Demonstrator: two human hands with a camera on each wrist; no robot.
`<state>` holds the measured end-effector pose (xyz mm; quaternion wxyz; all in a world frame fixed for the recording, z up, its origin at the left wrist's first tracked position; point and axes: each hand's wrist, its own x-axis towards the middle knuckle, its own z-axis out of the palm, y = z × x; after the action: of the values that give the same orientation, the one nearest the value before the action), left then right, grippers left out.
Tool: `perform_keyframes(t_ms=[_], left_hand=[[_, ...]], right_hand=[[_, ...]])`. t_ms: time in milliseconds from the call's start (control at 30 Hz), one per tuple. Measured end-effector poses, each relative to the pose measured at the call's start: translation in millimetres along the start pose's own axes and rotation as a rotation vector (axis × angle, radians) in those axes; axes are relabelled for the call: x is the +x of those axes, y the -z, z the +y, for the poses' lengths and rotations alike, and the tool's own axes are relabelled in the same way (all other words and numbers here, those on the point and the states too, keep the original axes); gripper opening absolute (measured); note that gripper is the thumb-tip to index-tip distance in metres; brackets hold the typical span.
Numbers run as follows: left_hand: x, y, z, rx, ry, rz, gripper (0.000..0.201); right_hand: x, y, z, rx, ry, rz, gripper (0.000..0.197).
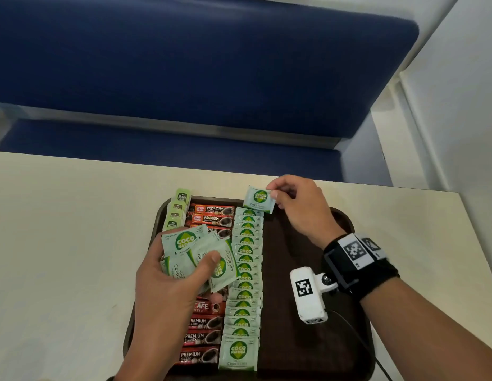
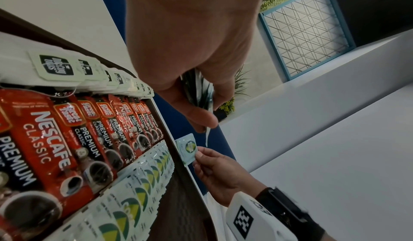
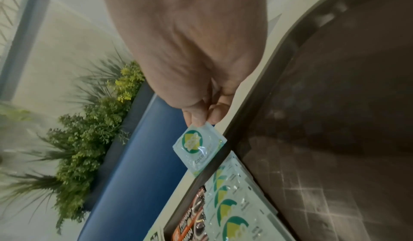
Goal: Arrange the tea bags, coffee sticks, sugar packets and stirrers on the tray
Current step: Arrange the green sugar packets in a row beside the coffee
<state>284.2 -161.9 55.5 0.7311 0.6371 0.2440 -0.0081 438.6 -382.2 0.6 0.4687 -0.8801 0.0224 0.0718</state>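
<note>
A dark brown tray (image 1: 308,229) lies on the beige table. On it run three columns: tea bags (image 1: 177,209) at the left, red coffee sticks (image 1: 212,215) in the middle, and an overlapping row of green sugar packets (image 1: 246,270). My right hand (image 1: 297,204) pinches one sugar packet (image 1: 258,199) by its corner over the far end of that row, at the tray's rim. The same packet (image 3: 198,150) hangs from my fingertips in the right wrist view. My left hand (image 1: 173,276) grips a fan of several sugar packets (image 1: 201,257) above the coffee sticks. No stirrers are in view.
The right half of the tray (image 1: 294,339) is bare brown surface. A blue padded bench (image 1: 184,64) stands behind the table's far edge. A white wall (image 1: 459,92) rises at the right. Bare table (image 1: 60,243) lies left of the tray.
</note>
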Motion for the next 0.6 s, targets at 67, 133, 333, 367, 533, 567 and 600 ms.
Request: perform_keyframes(t_ms=[67, 133, 333, 367, 533, 567, 600], left_hand=[[1, 1, -1, -0.007, 0.001, 0.0, 0.04], [1, 2, -2, -0.007, 0.002, 0.004, 0.042], [1, 8, -8, -0.01, 0.017, 0.021, 0.046], [1, 8, -8, -0.014, 0.019, 0.022, 0.046], [2, 11, -9, -0.009, 0.021, 0.023, 0.045], [2, 11, -9, -0.008, 0.022, 0.023, 0.045], [3, 12, -9, -0.005, 0.022, 0.023, 0.045]], right_hand=[[3, -7, -3, -0.045, 0.011, -0.031, 0.01], [4, -13, -3, -0.073, 0.012, -0.047, 0.01], [6, -21, 0, -0.133, 0.007, -0.041, 0.01], [7, -22, 0, -0.146, 0.016, -0.041, 0.009], [9, -25, -1, -0.199, 0.032, -0.044, 0.009], [8, -25, -2, -0.209, 0.035, -0.047, 0.009], [8, -25, -2, -0.217, 0.04, -0.047, 0.009]])
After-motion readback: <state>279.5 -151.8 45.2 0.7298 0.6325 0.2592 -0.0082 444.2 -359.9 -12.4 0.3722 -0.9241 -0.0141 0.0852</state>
